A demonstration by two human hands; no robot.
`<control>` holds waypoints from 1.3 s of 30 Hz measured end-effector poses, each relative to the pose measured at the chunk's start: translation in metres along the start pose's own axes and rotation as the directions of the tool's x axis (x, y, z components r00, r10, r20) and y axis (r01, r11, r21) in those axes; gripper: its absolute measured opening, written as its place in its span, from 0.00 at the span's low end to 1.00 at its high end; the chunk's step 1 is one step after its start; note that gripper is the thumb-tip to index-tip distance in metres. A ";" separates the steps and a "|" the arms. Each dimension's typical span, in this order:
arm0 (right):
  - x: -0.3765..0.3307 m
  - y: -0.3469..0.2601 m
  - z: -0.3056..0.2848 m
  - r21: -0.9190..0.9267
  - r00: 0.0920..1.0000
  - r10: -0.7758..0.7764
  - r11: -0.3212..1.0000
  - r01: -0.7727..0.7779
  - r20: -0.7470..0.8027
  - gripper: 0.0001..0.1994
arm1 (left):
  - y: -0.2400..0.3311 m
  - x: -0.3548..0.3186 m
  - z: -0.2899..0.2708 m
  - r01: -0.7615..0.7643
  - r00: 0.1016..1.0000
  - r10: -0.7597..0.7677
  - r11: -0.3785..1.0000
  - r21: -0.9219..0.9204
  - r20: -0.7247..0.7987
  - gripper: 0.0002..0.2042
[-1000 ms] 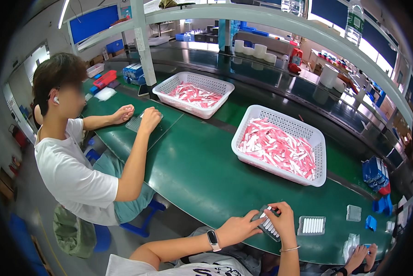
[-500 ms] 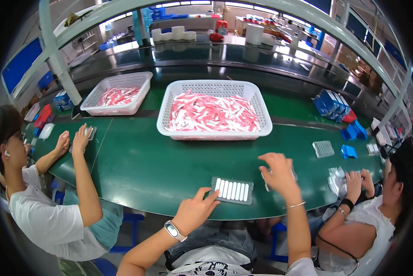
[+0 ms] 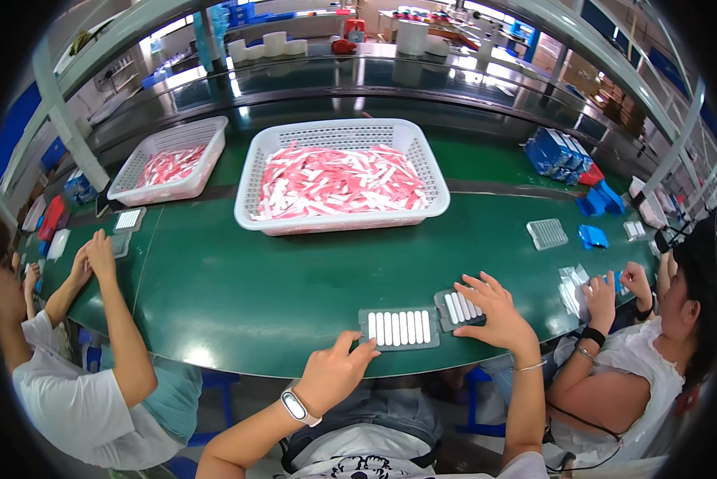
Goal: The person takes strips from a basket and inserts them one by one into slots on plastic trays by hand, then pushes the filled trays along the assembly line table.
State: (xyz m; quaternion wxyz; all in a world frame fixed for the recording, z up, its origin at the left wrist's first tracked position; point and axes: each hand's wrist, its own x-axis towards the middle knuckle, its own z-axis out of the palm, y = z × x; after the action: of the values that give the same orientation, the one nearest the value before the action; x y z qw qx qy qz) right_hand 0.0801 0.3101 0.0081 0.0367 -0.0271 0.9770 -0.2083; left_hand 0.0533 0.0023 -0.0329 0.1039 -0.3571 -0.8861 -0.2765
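Observation:
A clear plastic tray [image 3: 363,318] with a row of several white sticks [image 3: 399,328] lies flat near the front edge of the green table. My left hand [image 3: 338,363] pinches its near left corner between thumb and index finger. Close beside it on the right, slightly tilted, is a second clear tray [image 3: 446,321] holding similar white sticks [image 3: 460,306]. Over that tray's right half, my right hand [image 3: 498,313] has its fingers spread, thumb at the near side and fingertips toward the far side. The hand hides part of the tray and its sticks.
Ahead stands a white basket [image 3: 254,220] heaped with pink and white strips [image 3: 338,182]; a similar basket [image 3: 155,194] is farther left. A compartmented clear tray [image 3: 548,234] and blue packs [image 3: 562,156] lie right. People work on both sides, the right one [image 3: 614,291] handling clear bags.
The view has shifted slightly to the right. My right hand has brought the second tray up against the first. The person on the left has brought both hands together, away from a tray.

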 end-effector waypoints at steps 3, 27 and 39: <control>-0.001 0.006 -0.001 -0.019 0.999 0.011 1.000 -0.012 -0.040 0.37 | 0.009 0.016 0.007 -0.039 0.999 0.040 0.999 -0.007 0.031 0.09; 0.074 0.178 -0.101 0.202 0.927 0.191 0.971 -0.129 -0.324 0.40 | 0.008 0.053 -0.020 0.262 0.712 -0.364 -0.655 -0.709 0.600 0.20; 0.058 -0.089 0.019 -0.046 0.862 -0.505 0.861 0.507 0.047 0.34 | -0.016 0.011 -0.029 -0.018 0.834 -0.258 -0.897 -0.443 0.488 0.24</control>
State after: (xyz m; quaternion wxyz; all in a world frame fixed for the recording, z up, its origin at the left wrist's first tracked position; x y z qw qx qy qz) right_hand 0.0276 0.2173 0.0234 -0.0036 -0.2868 0.9405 -0.1823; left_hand 0.0337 -0.0171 -0.0111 -0.3225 0.0934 -0.0244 -0.9416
